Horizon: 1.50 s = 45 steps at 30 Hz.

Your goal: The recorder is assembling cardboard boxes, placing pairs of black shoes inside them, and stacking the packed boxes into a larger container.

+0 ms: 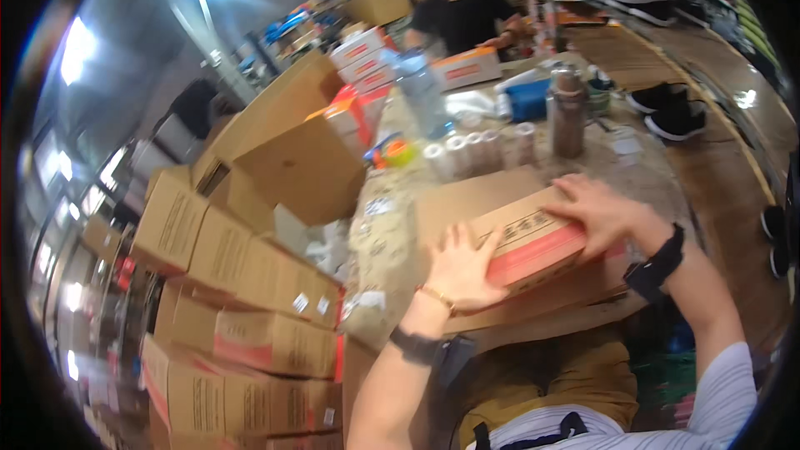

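Observation:
A brown cardboard box [533, 233] with a red band and dark printing lies closed in front of me, slightly tilted in view. My left hand [464, 268] grips its left end, fingers spread over the top edge and thumb pointing along the box. At the opposite end my right hand [593, 210] has its fingers over the top and its palm against the side. The undersides of both hands are hidden. Beneath the box, flat brown cardboard [446, 200] rests on the worn worktable [379, 237].
Several thread-like spools [475, 152], a metal flask [567, 112] and a clear water jug [421, 96] stand beyond the box. Cartons [242, 262] are stacked at left beside an open carton [300, 171]. Black shoes [671, 112] sit on a conveyor [708, 167] at right. A co-worker [467, 21] stands across.

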### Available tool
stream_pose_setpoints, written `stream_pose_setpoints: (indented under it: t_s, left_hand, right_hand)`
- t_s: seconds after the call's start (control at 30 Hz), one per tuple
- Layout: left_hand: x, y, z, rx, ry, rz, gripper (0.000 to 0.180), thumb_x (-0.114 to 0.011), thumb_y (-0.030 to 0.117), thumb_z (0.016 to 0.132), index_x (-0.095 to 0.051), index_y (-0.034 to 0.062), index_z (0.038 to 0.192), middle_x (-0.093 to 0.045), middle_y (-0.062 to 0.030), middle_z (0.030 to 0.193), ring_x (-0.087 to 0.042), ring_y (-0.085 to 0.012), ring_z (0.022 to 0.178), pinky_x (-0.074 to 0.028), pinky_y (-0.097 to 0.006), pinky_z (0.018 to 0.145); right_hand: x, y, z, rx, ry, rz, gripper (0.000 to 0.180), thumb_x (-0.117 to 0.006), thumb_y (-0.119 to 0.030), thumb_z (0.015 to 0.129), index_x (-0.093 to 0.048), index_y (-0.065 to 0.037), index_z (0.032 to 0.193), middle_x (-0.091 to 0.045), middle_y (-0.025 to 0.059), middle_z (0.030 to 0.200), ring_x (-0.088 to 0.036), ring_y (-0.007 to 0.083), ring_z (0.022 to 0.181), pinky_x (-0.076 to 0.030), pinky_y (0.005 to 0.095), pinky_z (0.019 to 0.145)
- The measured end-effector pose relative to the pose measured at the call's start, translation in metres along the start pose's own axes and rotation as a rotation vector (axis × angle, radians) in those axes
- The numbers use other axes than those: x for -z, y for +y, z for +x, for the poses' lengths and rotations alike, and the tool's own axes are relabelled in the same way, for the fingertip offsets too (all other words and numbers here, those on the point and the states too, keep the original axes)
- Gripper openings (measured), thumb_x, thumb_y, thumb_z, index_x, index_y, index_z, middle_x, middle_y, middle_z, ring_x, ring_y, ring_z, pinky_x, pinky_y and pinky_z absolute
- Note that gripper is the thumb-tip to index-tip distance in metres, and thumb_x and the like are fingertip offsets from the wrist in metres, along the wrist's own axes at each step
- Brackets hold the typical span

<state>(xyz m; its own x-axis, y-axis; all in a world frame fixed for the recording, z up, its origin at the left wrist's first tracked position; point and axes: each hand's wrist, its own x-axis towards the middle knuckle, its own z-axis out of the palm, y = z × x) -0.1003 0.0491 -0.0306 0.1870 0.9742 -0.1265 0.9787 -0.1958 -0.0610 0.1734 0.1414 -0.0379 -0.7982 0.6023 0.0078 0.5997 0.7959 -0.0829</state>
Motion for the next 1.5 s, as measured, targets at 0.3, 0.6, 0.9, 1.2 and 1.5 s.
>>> stream_pose_setpoints:
  t_s: [0.3,0.6,0.9,1.2,1.5]
  left_hand:
    - [-0.036,0.010,-0.031,-0.147,0.438,-0.132,0.094,-0.067,0.070,0.061,-0.041,0.0283,0.141,-0.024,-0.0263,0.148,-0.024,-0.0413,0.137,-0.012,-0.075,0.100]
    - [-0.099,0.021,-0.096,-0.184,0.949,-0.038,0.085,-0.084,0.033,0.061,-0.046,0.0248,0.136,-0.036,-0.0114,0.141,-0.032,-0.0285,0.133,-0.019,-0.066,0.105]
    - [-0.136,0.061,-0.130,0.141,0.854,-1.724,0.067,-0.083,0.023,0.071,-0.050,-0.0002,0.124,-0.054,-0.0112,0.121,-0.050,-0.0196,0.114,-0.038,-0.035,0.098]
    - [-0.134,0.003,-0.200,0.464,1.243,-1.788,0.062,-0.064,0.009,0.076,-0.037,0.0001,0.131,-0.047,-0.0116,0.126,-0.046,-0.0206,0.115,-0.037,-0.037,0.101]
    - [-0.132,-0.021,-0.231,0.543,1.216,-1.980,0.093,-0.062,0.008,0.075,-0.002,0.0187,0.146,-0.029,-0.0102,0.139,-0.036,-0.0233,0.128,-0.031,-0.041,0.109]
  right_hand:
    - [-0.036,-0.010,-0.014,0.073,0.488,0.321,0.073,-0.072,-0.043,0.065,-0.054,-0.010,0.128,-0.039,0.0209,0.135,-0.036,0.0368,0.127,-0.027,0.0430,0.107]
    - [-0.109,0.012,-0.080,-0.244,0.367,1.923,0.061,-0.064,-0.034,0.080,-0.048,0.001,0.127,-0.060,0.0125,0.121,-0.059,0.0257,0.108,-0.047,0.0391,0.094]
    - [-0.112,-0.185,0.015,0.023,0.264,2.299,0.082,-0.067,-0.046,0.079,-0.032,-0.005,0.141,-0.046,0.0119,0.135,-0.046,0.0267,0.123,-0.038,0.0428,0.104]
    - [-0.090,-0.150,0.068,-0.045,0.408,1.595,0.046,-0.046,-0.029,0.099,-0.038,-0.009,0.140,-0.051,0.0044,0.118,-0.051,0.0125,0.103,-0.041,0.0274,0.086]
    - [-0.172,-0.033,0.064,-0.272,0.598,1.440,0.030,-0.051,-0.021,0.098,-0.051,-0.005,0.124,-0.054,0.0007,0.093,-0.051,0.0056,0.080,-0.042,0.0184,0.069]
